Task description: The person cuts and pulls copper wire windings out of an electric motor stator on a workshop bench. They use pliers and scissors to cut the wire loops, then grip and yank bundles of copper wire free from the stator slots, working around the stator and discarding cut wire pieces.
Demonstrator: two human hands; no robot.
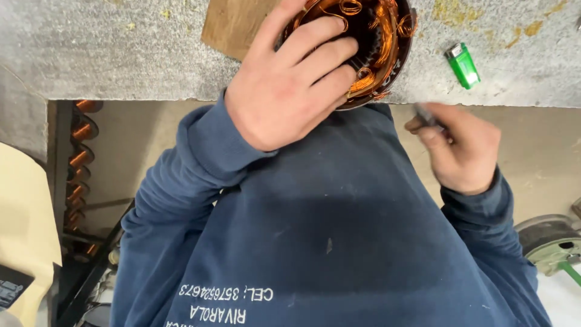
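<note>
Glossy copper wire coils in dark metal stator (369,42), top centre. Rough, speckled grey stone-like bench (121,48). Matt brown wooden board (233,24) upper middle. Shiny green plastic lighter (463,65). Matt blue cloth sweatshirt (339,230).
</note>
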